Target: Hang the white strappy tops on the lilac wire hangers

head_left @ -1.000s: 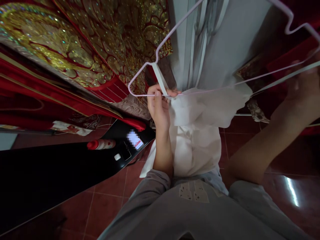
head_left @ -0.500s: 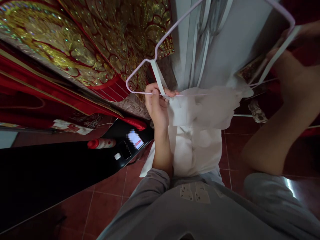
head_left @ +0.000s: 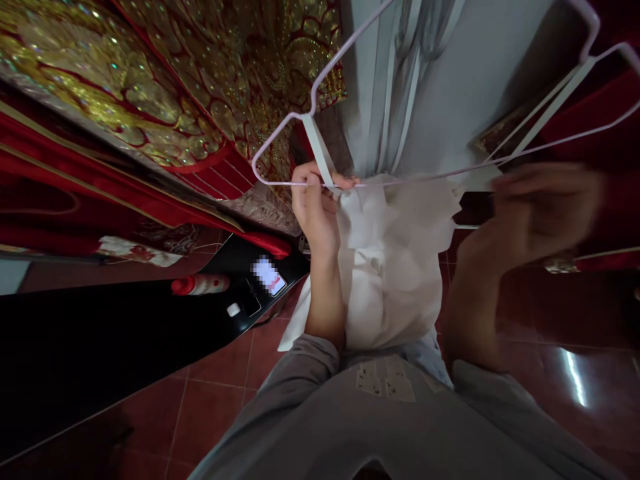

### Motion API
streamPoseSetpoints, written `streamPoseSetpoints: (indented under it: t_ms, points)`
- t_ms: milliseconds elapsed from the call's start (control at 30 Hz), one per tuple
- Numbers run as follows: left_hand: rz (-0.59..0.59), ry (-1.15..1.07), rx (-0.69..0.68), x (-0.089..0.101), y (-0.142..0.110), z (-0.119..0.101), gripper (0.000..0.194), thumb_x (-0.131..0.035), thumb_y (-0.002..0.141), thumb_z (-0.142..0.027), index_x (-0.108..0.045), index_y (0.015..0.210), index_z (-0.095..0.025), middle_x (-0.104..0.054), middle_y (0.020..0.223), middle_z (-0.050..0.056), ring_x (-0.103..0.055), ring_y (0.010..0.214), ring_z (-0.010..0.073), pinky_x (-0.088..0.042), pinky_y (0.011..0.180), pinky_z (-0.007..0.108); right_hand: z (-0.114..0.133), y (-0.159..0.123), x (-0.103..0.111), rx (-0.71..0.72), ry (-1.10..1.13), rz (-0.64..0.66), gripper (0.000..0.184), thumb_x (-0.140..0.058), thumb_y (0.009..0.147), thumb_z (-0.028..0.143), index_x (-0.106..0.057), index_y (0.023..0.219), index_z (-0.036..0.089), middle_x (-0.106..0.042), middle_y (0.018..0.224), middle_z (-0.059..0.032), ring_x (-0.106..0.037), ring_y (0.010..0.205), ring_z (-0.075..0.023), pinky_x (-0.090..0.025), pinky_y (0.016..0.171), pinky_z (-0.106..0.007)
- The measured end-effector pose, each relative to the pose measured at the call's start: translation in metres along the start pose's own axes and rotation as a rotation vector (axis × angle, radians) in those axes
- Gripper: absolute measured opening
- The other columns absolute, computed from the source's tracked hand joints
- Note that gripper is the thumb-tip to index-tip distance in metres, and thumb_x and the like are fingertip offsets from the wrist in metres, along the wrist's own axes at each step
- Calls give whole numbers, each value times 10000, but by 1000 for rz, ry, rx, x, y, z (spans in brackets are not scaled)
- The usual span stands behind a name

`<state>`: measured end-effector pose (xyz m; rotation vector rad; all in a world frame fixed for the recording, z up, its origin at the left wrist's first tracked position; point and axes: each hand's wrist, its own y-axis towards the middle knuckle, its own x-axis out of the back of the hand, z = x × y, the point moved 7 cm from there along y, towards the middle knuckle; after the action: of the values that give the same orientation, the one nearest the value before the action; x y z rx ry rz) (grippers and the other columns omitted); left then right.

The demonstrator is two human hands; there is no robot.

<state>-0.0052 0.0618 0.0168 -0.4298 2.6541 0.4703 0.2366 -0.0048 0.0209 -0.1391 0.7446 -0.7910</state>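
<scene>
Our left hand (head_left: 317,217) grips the thin lilac bent-rod hanger (head_left: 283,183), probably to steady the white cloth garment (head_left: 395,287); whether our blurred right hand (head_left: 550,210) is closed, we cannot tell.

Left hand (head_left: 317,217): we had its fingers curled at the bottom bar of the lilac hanger (head_left: 334,67), beside a white strap (head_left: 318,148) looped over the hanger's notch.
White garment (head_left: 390,287): we saw it hang below the bar, against our grey shirt (head_left: 340,427).
Right hand (head_left: 545,210): we had it below the bar, too blurred to read its grip.
Black table (head_left: 125,353): we saw a lit phone (head_left: 276,283) near its right corner, a white case (head_left: 233,310) near its front edge, and a red-capped bottle (head_left: 203,285) by its far edge.
</scene>
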Motion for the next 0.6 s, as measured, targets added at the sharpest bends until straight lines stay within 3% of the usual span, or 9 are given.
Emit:
streamPoseSetpoints:
  t_ms: [67, 100, 133, 200, 233, 333, 433, 600]
  points:
    - [-11, -3, -5, -1, -1, -2, 426, -556, 1079, -679, -576, 1006, -260, -663, 743, -5, -764, 828, 214, -637, 982, 419, -15, -11, -19, 227, -307, 430, 92, -805, 845, 176, -793, 825, 266, -763, 885, 34, -732, 894, -99, -660, 928, -251]
    - [-8, -13, -20, -1, -1, -3, 422, -578, 1070, -676, -576, 1002, -259, -652, 735, -12, -757, 805, 209, -638, 974, 416, -29, -16, -27, 237, -414, 614, 133, -858, 813, 209, -813, 928, 258, -787, 920, 17, -741, 899, -117, -659, 937, -283]
    - [1, -29, -39, -2, -1, -5, 417, -602, 1060, -670, -575, 998, -258, -643, 730, -18, -751, 785, 204, -639, 964, 410, -37, -16, -30, 253, -421, 677, 281, -899, 773, 235, -804, 1034, 272, -807, 992, 16, -755, 944, -129, -653, 964, -308]
    - [27, -58, -66, -3, -1, -8, 410, -637, 1042, -663, -575, 995, -261, -642, 740, -20, -751, 783, 200, -636, 950, 399, -42, -10, -36, 268, -313, 687, 453, -912, 758, 371, -755, 1179, 318, -815, 1142, 12, -772, 1052, -159, -643, 1015, -360]
    - [40, -59, -62, -4, -2, -8, 409, -641, 1039, -665, -575, 999, -263, -652, 758, -14, -758, 810, 205, -632, 953, 397, -40, -6, -38, 271, -213, 648, 448, -879, 776, 453, -739, 1184, 329, -806, 1168, 9, -771, 1096, -174, -637, 1043, -384]
    - [41, -10, -23, -3, -6, -4, 417, -606, 1050, -686, -583, 1027, -270, -693, 827, 13, -773, 916, 229, -616, 970, 406, -37, 1, -45, 186, 11, 591, 359, -705, 864, 646, -713, 959, 299, -747, 964, -25, -764, 1061, -226, -628, 1066, -456]
    - [37, 30, -7, 1, -15, -2, 420, -608, 1044, -690, -618, 1065, -271, -737, 896, 30, -765, 910, 226, -611, 953, 401, -39, 4, -47, 94, 92, 585, 393, -626, 918, 656, -616, 789, 285, -600, 770, -8, -727, 933, -221, -626, 1034, -472]
    - [96, 108, -74, 8, -30, -15, 308, -734, 1023, -552, -714, 1035, -244, -784, 965, 43, -755, 941, 205, -585, 963, 354, -42, 9, -47, 140, 81, 588, 446, -672, 869, 691, -521, 742, 291, -523, 705, 2, -689, 875, -233, -621, 1042, -501]
